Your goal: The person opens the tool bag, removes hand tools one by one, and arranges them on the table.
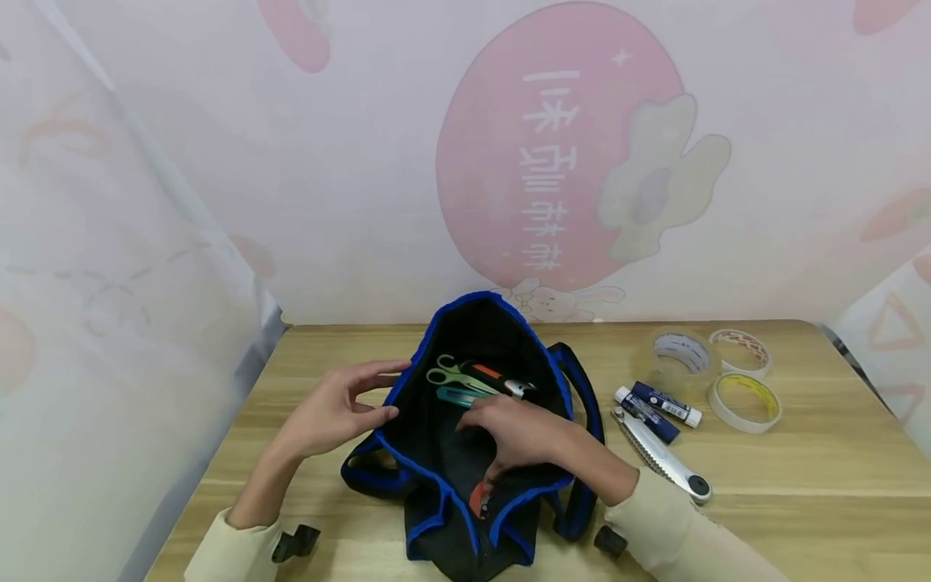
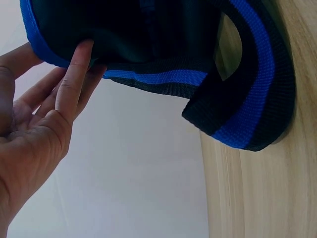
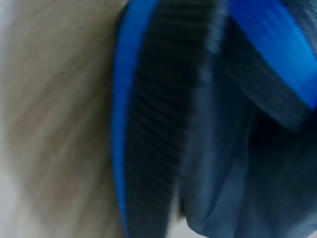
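Note:
In the head view a black tool bag (image 1: 452,436) with blue edging stands with its mouth open. My left hand (image 1: 338,408) is at its left rim, fingertips and thumb tip apart along the edge; the left wrist view shows the long fingers against the fabric. Inside the bag is my right hand (image 1: 516,432), its thumb tip right at a red-orange piece (image 1: 477,499) and its fingers spread away from the thumb. Green-handled scissors (image 1: 452,375), a teal item (image 1: 457,396) and a black-and-orange tool (image 1: 486,372) lie deeper in the bag. The right wrist view holds mostly sleeve and strap.
On the wooden table (image 1: 822,469), right of the bag, lie a silver folding saw-like tool (image 1: 665,461), two blue-and-white glue sticks (image 1: 665,404) and three tape rolls, including a wide clear tape roll (image 1: 684,356). A strap handle (image 1: 582,396) loops beside the right forearm.

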Tool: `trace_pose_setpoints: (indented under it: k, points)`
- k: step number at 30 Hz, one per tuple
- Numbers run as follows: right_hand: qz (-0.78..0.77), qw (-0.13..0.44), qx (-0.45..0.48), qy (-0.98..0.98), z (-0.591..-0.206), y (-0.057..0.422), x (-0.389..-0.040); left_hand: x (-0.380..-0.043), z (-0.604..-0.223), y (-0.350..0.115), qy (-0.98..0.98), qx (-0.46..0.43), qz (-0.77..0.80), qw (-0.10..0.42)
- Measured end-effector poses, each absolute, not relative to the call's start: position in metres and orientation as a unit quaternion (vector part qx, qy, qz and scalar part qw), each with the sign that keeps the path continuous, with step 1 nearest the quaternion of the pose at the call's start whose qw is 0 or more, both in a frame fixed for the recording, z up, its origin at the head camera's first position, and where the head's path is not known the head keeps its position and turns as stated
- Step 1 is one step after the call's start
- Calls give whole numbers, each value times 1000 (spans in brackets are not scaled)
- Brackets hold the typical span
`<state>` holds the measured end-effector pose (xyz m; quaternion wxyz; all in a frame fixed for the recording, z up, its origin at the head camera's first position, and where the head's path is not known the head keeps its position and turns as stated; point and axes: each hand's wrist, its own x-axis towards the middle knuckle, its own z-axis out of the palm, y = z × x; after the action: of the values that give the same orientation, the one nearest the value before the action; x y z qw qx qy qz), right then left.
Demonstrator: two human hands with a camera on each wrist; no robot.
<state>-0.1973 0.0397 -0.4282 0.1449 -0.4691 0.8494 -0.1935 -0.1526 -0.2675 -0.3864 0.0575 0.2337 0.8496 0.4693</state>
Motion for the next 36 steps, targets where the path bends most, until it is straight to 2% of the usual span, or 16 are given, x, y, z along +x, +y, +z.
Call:
trace_pose_setpoints:
  k: [21,36]
  points:
    - [-197,98,-446,868,-439,35,-201,-152,-386,-268,849,234,469,57]
    - [-225,104,-464,850,-447,35,-204,-152,-386,-268,850,236,467,54]
